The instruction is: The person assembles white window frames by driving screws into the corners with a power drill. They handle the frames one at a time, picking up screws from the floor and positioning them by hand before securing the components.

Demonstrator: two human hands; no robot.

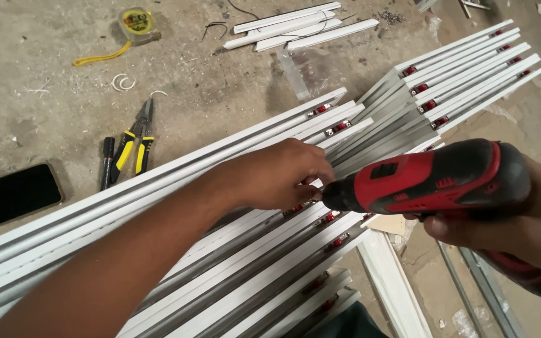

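Fingers (311, 181) pinching at one drill (433, 178), two hands

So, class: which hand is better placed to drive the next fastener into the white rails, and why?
Probably the right hand: it grips the red cordless screwdriver, its tip already at the white rails. The left hand only steadies them.

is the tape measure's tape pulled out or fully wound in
Pulled out: a yellow strip trails from the tape measure across the concrete floor.

Left hand (283, 175) fingers pinched; right hand (502, 231) clenched, gripping.
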